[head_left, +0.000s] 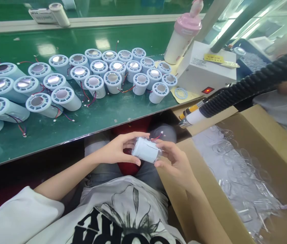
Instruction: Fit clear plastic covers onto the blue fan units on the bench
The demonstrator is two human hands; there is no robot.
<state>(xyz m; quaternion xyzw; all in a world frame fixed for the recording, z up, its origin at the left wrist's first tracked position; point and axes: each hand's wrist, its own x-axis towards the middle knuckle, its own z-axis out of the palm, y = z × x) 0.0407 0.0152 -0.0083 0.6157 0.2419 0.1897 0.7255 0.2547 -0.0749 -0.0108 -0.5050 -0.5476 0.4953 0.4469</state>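
Observation:
Between my two hands, above my lap, lies a light blue cylinder (146, 149) on its side. Clear plastic shows around its ends, and thin red and dark wires with a small white plug stick out at its upper right. My left hand (121, 149) grips its left end, thumb below and fingers above. Around the right end are the curled fingers and thumb of my right hand (175, 161). On the bench in front stand several similar light blue cylinders (113, 78), with slotted rims, silvery round tops and short wires.
The green bench (102, 115) has its front edge just beyond my hands. At right are a white box (196, 71) with a lit red switch, a pink-lidded bottle (181, 37) and a black ribbed hose (247, 81). A cardboard box (268, 135) holds clear plastic pieces. Another person's sleeve shows far right.

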